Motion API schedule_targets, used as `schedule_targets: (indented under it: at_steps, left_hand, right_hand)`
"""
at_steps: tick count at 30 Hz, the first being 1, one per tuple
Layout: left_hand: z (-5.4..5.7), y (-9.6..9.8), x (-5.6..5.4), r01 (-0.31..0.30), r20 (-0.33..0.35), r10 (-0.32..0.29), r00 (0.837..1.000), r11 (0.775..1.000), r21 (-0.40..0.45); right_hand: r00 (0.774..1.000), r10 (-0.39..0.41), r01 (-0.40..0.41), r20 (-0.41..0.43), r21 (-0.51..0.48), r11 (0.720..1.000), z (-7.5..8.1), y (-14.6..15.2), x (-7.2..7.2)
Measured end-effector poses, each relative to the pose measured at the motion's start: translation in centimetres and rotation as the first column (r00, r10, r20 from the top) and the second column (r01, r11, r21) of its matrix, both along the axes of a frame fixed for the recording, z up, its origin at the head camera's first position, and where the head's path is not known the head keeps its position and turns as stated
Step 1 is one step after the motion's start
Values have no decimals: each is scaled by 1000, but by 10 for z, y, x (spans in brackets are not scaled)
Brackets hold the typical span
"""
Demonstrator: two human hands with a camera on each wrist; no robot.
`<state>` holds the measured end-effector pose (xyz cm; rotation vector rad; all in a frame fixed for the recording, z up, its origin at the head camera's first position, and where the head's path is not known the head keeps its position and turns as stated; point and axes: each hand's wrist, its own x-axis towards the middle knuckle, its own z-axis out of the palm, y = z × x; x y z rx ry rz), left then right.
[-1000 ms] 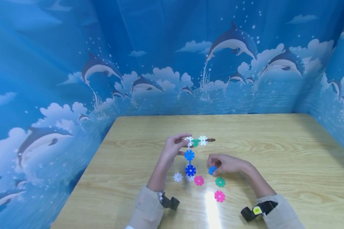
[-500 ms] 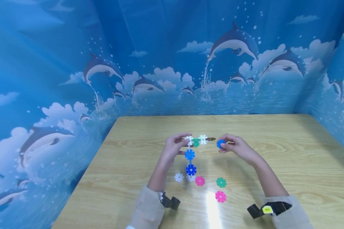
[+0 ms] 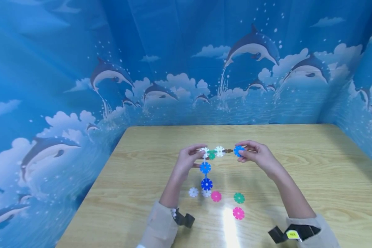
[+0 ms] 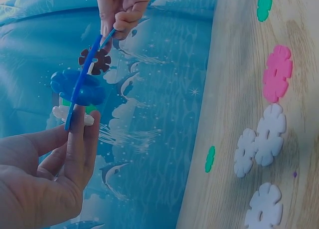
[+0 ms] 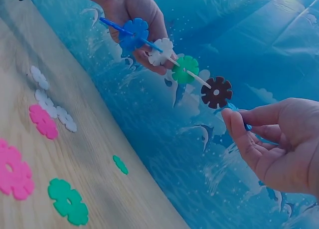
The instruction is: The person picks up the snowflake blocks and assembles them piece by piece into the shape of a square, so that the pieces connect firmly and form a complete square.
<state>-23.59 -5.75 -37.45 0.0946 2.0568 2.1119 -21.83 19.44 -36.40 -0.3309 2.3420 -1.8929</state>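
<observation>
"Head view, left hand: holding what?"

"Chain of slotted discs. Thumb and fingers grip it by a white disc at its bend."

"Which way does it run?"

"From the bend toward the person: blue, then dark blue. From the bend to the right: green, white, brown disc at the end. All raised above the table."

"Right hand?"

"Pinching a blue disc, thumb on its near face. Right by the brown one."

"Joined?"

"Can't tell. Right wrist view: blue one edge-on, right at the brown rim; slots hidden by fingers."

"Left wrist view adds?"

"Same pinch, from the other side. Left fingers come up under the chain, gap narrow."

"Loose stuff on the table?"

"Three white discs, close together, one pink disc beside them. Another pink disc and a green disc nearer the right hand's camera. Small-looking green disc farther off, by the table edge."

"Backdrop?"

"Dolphin curtain, blue. Black camera straps on both wrists, over pale sleeves."
</observation>
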Motion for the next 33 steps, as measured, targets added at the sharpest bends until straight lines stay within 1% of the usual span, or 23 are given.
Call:
schedule_targets:
  at_steps: [5, 12, 18, 23, 26, 30, 33]
  left_hand:
    - [0, 0, 0, 6, 1, -6, 1000, 1000, -1]
    - [-1, 1, 1, 16, -5, -16, 1000, 1000, 9]
    - [0, 2, 2, 25, -17, -25, 1000, 1000, 8]
    - [0, 2, 2, 34, -30, -33, 999, 999, 2]
    - [0, 3, 2, 26, -30, -25, 999, 1000, 4]
    - [1, 4, 3, 4, -37, -4, 999, 1000, 0]
    - [1, 5, 4, -13, -35, 13, 999, 1000, -3]
  right_hand:
    - [1000, -24, 24, -4, -11, 1000, 1, -3, 2]
    - [998, -56, 57, 15, -30, 998, 2, -6, 3]
    - [998, -70, 70, 0, -40, 997, 3, -9, 4]
    - [994, -105, 102, -22, -81, 991, 2, -14, 4]
    - [986, -153, 146, -60, -118, 982, 1, -19, 6]
    - [966, -228, 207, -122, -168, 964, 0, -27, 8]
    - [951, -266, 237, -156, -180, 955, 0, -32, 10]
